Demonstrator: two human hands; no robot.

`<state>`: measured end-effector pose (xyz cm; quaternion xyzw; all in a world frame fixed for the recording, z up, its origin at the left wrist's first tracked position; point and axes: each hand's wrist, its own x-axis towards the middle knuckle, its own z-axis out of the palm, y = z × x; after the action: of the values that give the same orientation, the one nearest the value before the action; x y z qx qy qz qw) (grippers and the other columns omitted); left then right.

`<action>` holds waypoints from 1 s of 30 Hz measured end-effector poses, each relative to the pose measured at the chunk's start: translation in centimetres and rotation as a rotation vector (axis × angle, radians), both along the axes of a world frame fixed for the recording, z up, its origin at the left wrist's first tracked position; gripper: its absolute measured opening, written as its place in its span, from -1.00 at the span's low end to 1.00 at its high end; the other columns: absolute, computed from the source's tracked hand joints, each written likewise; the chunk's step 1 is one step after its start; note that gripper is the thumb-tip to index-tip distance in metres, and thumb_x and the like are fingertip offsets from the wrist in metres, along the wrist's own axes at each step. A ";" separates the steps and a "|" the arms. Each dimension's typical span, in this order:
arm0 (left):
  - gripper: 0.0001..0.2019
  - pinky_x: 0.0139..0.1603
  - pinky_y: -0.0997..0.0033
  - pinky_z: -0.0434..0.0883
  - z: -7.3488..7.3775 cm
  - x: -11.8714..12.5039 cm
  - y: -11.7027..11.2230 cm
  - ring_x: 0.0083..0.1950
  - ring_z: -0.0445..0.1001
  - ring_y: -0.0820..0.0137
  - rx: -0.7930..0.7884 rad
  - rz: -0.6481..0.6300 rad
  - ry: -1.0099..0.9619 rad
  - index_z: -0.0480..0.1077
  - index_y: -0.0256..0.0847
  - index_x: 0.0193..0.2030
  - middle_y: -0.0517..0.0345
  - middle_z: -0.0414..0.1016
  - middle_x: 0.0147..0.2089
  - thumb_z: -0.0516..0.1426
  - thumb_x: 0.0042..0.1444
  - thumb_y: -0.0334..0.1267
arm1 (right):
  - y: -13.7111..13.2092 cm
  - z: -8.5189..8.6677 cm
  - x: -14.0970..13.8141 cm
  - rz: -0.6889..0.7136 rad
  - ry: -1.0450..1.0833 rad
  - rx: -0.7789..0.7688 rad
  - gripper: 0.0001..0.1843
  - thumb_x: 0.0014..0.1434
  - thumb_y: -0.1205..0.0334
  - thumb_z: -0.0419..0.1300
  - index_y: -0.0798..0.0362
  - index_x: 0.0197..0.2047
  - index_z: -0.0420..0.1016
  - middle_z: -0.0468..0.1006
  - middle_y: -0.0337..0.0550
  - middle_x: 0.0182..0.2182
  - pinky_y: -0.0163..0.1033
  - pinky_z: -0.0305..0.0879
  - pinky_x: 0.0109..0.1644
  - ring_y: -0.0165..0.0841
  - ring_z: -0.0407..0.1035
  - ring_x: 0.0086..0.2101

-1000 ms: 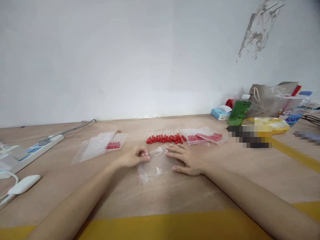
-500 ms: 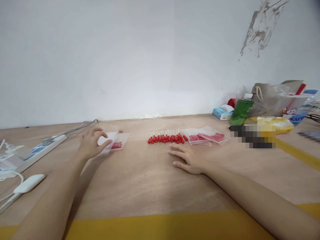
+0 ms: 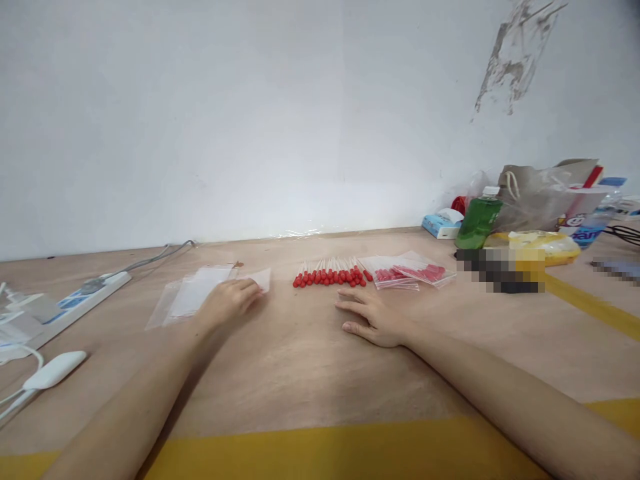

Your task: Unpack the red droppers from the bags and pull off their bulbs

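My left hand (image 3: 231,300) is closed at the fingers on a small clear zip bag (image 3: 263,279), which mostly lies hidden beneath it. A bit of red shows at the fingertips. Left of that hand lie flat zip bags with a white sheet-like face (image 3: 200,287). My right hand (image 3: 373,319) rests open on the table, fingers spread, holding nothing. Just beyond its fingertips is a row of red-tipped wooden sticks (image 3: 330,273), heads toward me. To their right, overlapping zip bags (image 3: 425,272) contain similar red-tipped sticks.
A white power strip (image 3: 95,300) and a white charger-like piece (image 3: 55,370) with cables lie at left. On the right stand a tissue pack (image 3: 441,225), a green bottle (image 3: 479,219), plastic bags and a yellow package (image 3: 545,248). Yellow tape (image 3: 320,450) crosses the table's front.
My left hand has moved right and its fingers have closed on the zip bag, which has shifted right, away from the other bags. My right hand stays in place.
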<state>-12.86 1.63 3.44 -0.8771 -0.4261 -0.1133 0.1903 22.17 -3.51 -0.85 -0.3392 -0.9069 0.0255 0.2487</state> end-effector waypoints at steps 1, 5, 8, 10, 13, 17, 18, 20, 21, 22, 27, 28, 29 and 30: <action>-0.70 -0.27 0.40 0.26 0.1 1.2 -0.6 -0.29 0.40 0.36 -0.070 -0.088 0.033 0.39 -0.17 -0.30 0.09 0.44 -0.31 -0.12 0.20 -0.16 | 0.0 0.0 0.0 0.002 0.012 0.002 -0.51 0.16 -0.01 0.00 0.01 0.11 0.26 0.20 0.03 0.13 0.03 0.09 0.12 -0.18 0.11 0.09; -0.73 -0.38 0.45 0.23 0.9 5.7 -3.7 -0.41 0.36 0.43 -0.265 -0.360 0.020 0.37 -0.21 -0.45 0.11 0.39 -0.43 -0.07 0.16 -0.24 | 0.0 -0.2 0.0 0.012 0.058 0.016 -0.55 0.15 0.04 0.02 0.02 0.07 0.29 0.26 0.05 0.07 0.00 0.15 0.07 -0.20 0.17 0.04; -0.73 -0.43 0.46 0.21 1.3 7.8 -5.8 -0.49 0.30 0.47 -0.342 -0.465 -0.004 0.31 -0.22 -0.57 0.16 0.32 -0.53 -0.01 0.12 -0.25 | 0.0 -0.3 -0.1 0.025 0.081 0.034 -0.59 0.14 0.07 0.04 0.01 0.04 0.32 0.30 0.03 0.01 -0.03 0.18 0.04 -0.22 0.22 -0.01; -0.75 -0.44 0.46 0.22 1.5 8.7 -6.7 -0.48 0.31 0.48 -0.401 -0.532 -0.025 0.31 -0.23 -0.56 0.18 0.33 -0.54 0.03 0.11 -0.25 | 0.1 -0.4 -0.2 0.032 0.100 0.042 -0.60 0.13 0.08 0.04 0.01 0.03 0.33 0.32 0.02 -0.02 -0.04 0.20 0.03 -0.23 0.23 -0.04; -0.82 -0.32 0.47 0.29 1.3 9.5 -7.4 -0.37 0.39 0.45 -0.409 -0.642 -0.060 0.38 -0.21 -0.42 0.16 0.44 -0.45 0.02 0.15 -0.28 | 0.1 -0.5 -0.2 0.062 0.129 0.044 -0.59 0.11 0.17 0.05 0.03 0.04 0.31 0.33 0.01 -0.02 -0.07 0.19 0.03 -0.26 0.23 -0.04; -0.78 -0.09 0.40 0.32 0.1 10.6 -7.4 -0.12 0.42 0.42 -0.216 -0.851 -0.020 0.39 -0.14 -0.22 0.11 0.50 -0.17 -0.06 0.20 -0.40 | 0.0 0.2 -0.1 0.168 0.082 0.030 -0.41 0.00 0.17 0.11 0.01 0.14 0.20 0.26 -0.02 0.08 -0.03 0.09 0.11 -0.23 0.15 0.06; -0.77 -0.06 0.39 0.32 -0.2 10.9 -7.3 -0.08 0.41 0.42 -0.180 -0.908 0.007 0.39 -0.12 -0.21 0.11 0.49 -0.14 -0.06 0.19 -0.41 | 0.0 0.4 0.0 0.194 0.049 0.031 -0.36 -0.03 0.12 0.14 0.00 0.16 0.18 0.23 -0.03 0.12 -0.01 0.04 0.14 -0.20 0.11 0.09; -0.79 0.00 0.35 0.31 -0.9 11.2 -7.0 -0.01 0.38 0.40 -0.148 -0.986 0.047 0.39 -0.11 -0.23 0.11 0.49 -0.12 -0.04 0.18 -0.42 | -0.2 0.9 0.1 0.224 -0.011 0.039 -0.27 -0.07 -0.02 0.18 -0.01 0.17 0.16 0.18 -0.04 0.16 0.05 -0.07 0.18 -0.15 0.04 0.14; -0.79 0.04 0.33 0.29 -1.2 11.1 -6.7 0.01 0.36 0.39 -0.147 -0.999 0.040 0.40 -0.11 -0.23 0.11 0.48 -0.11 -0.03 0.17 -0.42 | -0.3 1.0 0.1 0.227 -0.036 0.041 -0.23 -0.09 -0.09 0.19 -0.01 0.17 0.16 0.16 -0.03 0.17 0.07 -0.13 0.20 -0.14 0.01 0.15; -0.78 0.07 0.29 0.27 -1.5 11.0 -6.5 0.05 0.34 0.38 -0.156 -0.987 0.014 0.40 -0.12 -0.23 0.10 0.47 -0.08 -0.03 0.17 -0.43 | -0.4 1.1 0.1 0.223 -0.056 0.037 -0.21 -0.10 -0.14 0.18 0.00 0.17 0.16 0.16 -0.02 0.17 0.09 -0.18 0.21 -0.13 0.00 0.16; -0.76 0.04 0.21 0.31 -2.6 9.8 -4.5 0.04 0.34 0.32 -0.339 -0.508 -0.476 0.36 -0.18 -0.12 -0.01 0.39 -0.02 -0.08 0.17 -0.38 | -0.5 0.5 -0.2 0.140 -0.043 -0.058 -0.36 0.05 -0.09 0.09 0.00 0.16 0.19 0.24 -0.04 0.13 0.00 0.01 0.17 -0.21 0.14 0.09; -0.77 -0.05 0.23 0.37 -2.7 9.7 -4.2 -0.07 0.40 0.33 -0.422 -0.356 -0.625 0.33 -0.21 -0.10 -0.01 0.42 -0.10 -0.08 0.18 -0.32 | -0.5 0.4 -0.2 0.125 -0.024 -0.073 -0.40 0.08 -0.05 0.07 -0.01 0.16 0.20 0.26 -0.05 0.12 -0.03 0.08 0.14 -0.22 0.16 0.08; -0.78 -0.17 0.28 0.42 -2.7 9.7 -3.9 -0.21 0.45 0.37 -0.534 -0.214 -0.764 0.31 -0.24 -0.10 0.01 0.44 -0.21 -0.07 0.19 -0.26 | -0.4 0.2 -0.3 0.114 -0.005 -0.081 -0.43 0.10 -0.03 0.06 -0.01 0.15 0.21 0.27 -0.05 0.11 -0.05 0.12 0.12 -0.23 0.18 0.07; -0.77 -0.29 0.34 0.44 -2.6 9.9 -3.8 -0.35 0.45 0.42 -0.663 -0.088 -0.889 0.28 -0.26 -0.11 0.06 0.44 -0.31 -0.05 0.18 -0.21 | -0.3 0.1 -0.3 0.105 0.010 -0.082 -0.44 0.10 -0.02 0.06 -0.01 0.15 0.21 0.28 -0.05 0.10 -0.06 0.15 0.10 -0.23 0.19 0.06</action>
<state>-2.98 -2.16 0.81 -0.7748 -0.4413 -0.3399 -0.2989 21.84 -3.84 -0.75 -0.3011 -0.9204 0.0774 0.2373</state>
